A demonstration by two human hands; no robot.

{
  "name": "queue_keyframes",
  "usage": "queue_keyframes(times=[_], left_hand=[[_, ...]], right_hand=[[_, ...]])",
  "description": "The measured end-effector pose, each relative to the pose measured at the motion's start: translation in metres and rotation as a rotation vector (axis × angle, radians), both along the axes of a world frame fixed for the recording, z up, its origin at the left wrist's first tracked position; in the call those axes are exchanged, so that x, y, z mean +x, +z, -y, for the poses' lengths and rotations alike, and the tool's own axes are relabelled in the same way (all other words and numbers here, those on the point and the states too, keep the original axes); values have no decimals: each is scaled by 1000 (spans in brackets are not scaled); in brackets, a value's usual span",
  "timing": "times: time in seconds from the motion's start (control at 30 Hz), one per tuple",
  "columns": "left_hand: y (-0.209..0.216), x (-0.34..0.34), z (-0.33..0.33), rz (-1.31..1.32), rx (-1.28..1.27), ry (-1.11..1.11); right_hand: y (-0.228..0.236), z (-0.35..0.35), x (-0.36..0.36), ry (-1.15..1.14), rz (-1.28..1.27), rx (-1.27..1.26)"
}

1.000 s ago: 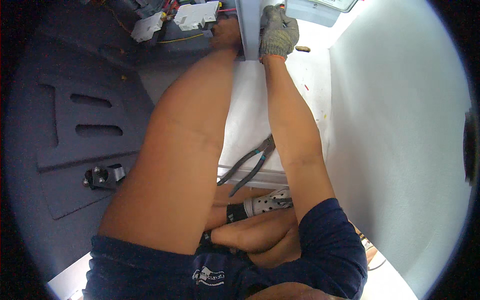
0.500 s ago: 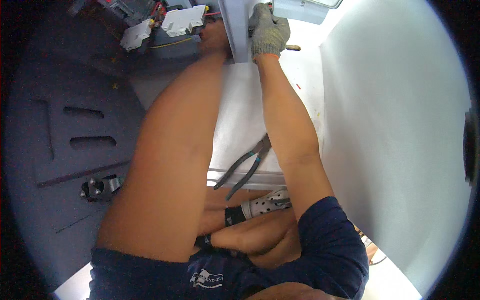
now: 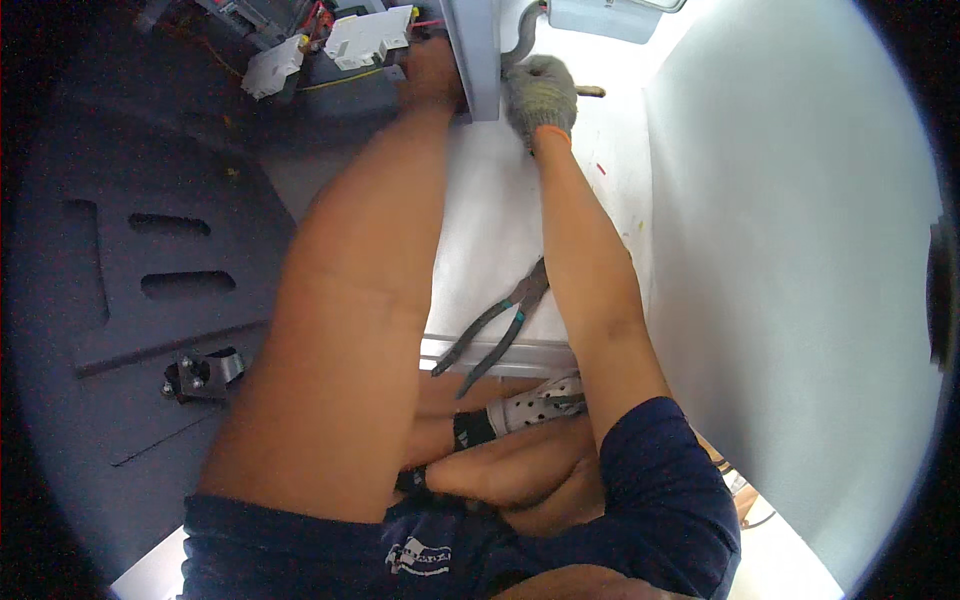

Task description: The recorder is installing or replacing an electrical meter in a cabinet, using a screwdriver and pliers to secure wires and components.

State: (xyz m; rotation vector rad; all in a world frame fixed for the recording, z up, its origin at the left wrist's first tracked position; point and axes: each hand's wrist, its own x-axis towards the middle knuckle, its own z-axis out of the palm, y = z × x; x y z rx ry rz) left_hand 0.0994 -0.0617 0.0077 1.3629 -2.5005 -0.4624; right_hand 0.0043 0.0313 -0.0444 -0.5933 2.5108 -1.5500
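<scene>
My bare left hand (image 3: 432,75) reaches behind the left side of a grey metal post (image 3: 474,60), close to white circuit-breaker-like modules (image 3: 370,38). Its fingers are lost in shadow and behind the post. On the post's other side, my right hand (image 3: 540,97) wears a grey knitted glove with an orange cuff. The gloved fingers are curled, and what they grip is hidden. Just above the glove, a grey hose or thick cable (image 3: 526,32) curves up to a pale grey box (image 3: 610,18). A short brown stick-like piece (image 3: 590,91) pokes out beside the glove.
Dark-handled pliers (image 3: 515,310) lie on the white floor, partly under my right forearm. A dark panel with slots (image 3: 180,285) and a metal latch (image 3: 200,376) stands at left. A pale wall (image 3: 790,270) rises at right. A metal sill (image 3: 500,355) crosses near my legs.
My right gloved hand has moved down toward me, uncovering the grey hose above it. My left hand stays nearly in the same place behind the post.
</scene>
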Motion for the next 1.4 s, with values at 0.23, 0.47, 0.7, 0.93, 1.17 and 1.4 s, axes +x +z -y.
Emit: queue_keyframes(times=[0.23,0.47,0.7,0.93,1.17,1.4], left_hand=[[-68,-15,56,244,-151,29],[-54,-11,59,442,-118,-19],[-23,9,8,74,-58,18],[16,39,-52,58,88,-101],[8,76,-164,-446,-222,4],[14,187,-208,-581,217,-449]], right_hand=[[28,5,13,151,475,-4],[20,14,17,105,345,58],[28,9,14,102,332,54],[-8,-20,15,178,267,78],[-5,-115,57,392,-15,302],[212,-228,136,620,-79,697]])
